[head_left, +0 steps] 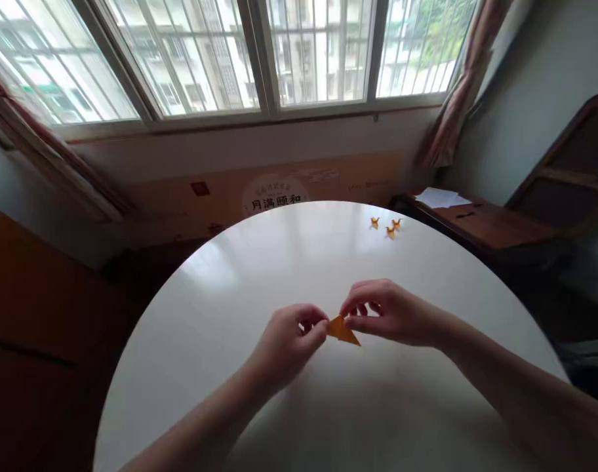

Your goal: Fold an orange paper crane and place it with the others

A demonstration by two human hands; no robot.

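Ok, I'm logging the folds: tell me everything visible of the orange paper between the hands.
The orange folded paper is small and angular, with flat faces and a sharp point toward the picture's lower right. The left hand pinches its left end; the right hand has fingertips at its upper edge. It is over the white table; finer creases are too small to tell.

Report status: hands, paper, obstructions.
Left hand pinching folded orange paper. Right hand at its upper edge, grip unclear. Three small orange figures near far rim of white table, apart from hands; nothing seen in the way.
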